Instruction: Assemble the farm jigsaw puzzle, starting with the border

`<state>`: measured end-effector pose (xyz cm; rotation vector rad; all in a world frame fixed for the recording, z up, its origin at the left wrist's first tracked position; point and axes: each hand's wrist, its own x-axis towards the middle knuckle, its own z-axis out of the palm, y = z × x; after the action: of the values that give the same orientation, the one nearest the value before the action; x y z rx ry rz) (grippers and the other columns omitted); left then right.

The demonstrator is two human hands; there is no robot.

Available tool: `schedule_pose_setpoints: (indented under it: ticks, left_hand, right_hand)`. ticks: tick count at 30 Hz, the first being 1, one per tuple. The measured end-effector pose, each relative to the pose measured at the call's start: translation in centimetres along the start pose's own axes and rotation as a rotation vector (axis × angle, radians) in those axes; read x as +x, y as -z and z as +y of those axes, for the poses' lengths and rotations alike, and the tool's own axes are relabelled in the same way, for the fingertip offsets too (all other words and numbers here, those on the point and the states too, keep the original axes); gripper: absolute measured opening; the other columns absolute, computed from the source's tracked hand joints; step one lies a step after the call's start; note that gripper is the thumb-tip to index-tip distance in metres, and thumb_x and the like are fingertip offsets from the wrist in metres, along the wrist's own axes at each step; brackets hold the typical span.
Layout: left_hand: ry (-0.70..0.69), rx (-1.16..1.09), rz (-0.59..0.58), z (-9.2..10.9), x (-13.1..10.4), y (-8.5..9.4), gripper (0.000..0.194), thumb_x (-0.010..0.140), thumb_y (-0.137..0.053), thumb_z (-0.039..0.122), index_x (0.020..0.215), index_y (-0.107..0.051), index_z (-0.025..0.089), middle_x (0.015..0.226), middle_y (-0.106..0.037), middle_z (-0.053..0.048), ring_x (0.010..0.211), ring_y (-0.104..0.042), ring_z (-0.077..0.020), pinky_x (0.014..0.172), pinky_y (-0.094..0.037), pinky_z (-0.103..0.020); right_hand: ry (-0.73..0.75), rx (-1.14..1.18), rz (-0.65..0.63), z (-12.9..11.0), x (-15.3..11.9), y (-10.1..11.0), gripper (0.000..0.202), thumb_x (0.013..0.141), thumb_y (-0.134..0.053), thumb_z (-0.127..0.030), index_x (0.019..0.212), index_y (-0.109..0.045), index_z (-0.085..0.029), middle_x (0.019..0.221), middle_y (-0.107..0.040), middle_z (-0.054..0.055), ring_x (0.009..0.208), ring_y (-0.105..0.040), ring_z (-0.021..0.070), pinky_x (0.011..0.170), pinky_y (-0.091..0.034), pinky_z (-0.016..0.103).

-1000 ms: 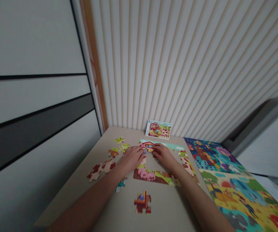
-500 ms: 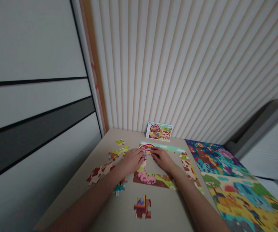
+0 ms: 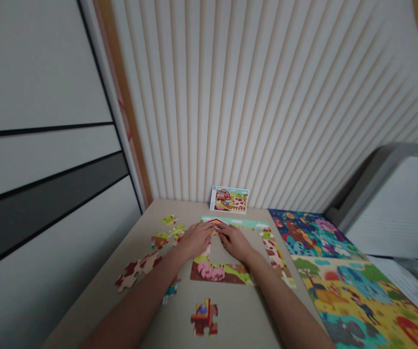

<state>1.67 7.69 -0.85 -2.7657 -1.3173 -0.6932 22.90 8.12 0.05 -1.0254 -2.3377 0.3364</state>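
Note:
A partly joined farm jigsaw puzzle (image 3: pixel 209 272) lies on the table as a frame with a bare middle. My left hand (image 3: pixel 195 239) rests on its upper left part, fingers stretched towards the red barn roof. From the right, my right hand (image 3: pixel 235 240) reaches the same barn section, its fingers lying on the puzzle. The fingertips nearly meet there and cover part of the barn; no loose piece shows in either hand. Nearer me lies a small joined cluster of red and orange puzzle pieces (image 3: pixel 204 317).
A picture card (image 3: pixel 229 199) of the farm scene leans against the pleated wall. Left of the puzzle lie green pieces (image 3: pixel 170 220) and brown-and-cream pieces (image 3: pixel 136 271). Blue pieces (image 3: pixel 171 291) are partly behind my left forearm. Two finished puzzles, a dark one (image 3: pixel 314 235) and a savanna one (image 3: pixel 368 300), lie right.
My fingertips have come closer together over the barn, covering more of it. The whole view has shifted slightly; the loose pieces keep their places on the table.

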Motion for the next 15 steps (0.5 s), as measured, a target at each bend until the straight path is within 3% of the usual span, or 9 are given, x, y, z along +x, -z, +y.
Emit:
schedule_pose_setpoints:
  ticks: [7, 15]
  left_hand:
    - [-0.016, 0.010, -0.031, 0.0, 0.0, 0.1, 0.044, 0.091, -0.049, 0.012, 0.134, -0.057, 0.022, 0.140, -0.060, -0.007, 0.133, -0.051, -0.0200, 0.113, -0.038, -0.040]
    - [-0.087, 0.006, 0.007, 0.4, -0.2, 0.7, 0.042, 0.093, -0.047, 0.013, 0.132, -0.058, 0.024, 0.140, -0.060, -0.007, 0.137, -0.048, -0.0192, 0.118, -0.031, -0.044]
  right_hand:
    - [-0.220, -0.055, 0.133, 1.6, -0.7, 1.3, 0.033, 0.098, -0.045, -0.019, 0.117, -0.072, -0.018, 0.113, -0.073, 0.010, 0.106, -0.065, 0.0215, 0.099, -0.047, 0.035]
    - [-0.130, -0.100, 0.046, 1.7, -1.7, 2.0, 0.033, 0.092, -0.053, -0.017, 0.116, -0.075, -0.024, 0.119, -0.070, 0.008, 0.111, -0.062, 0.0216, 0.102, -0.044, 0.035]
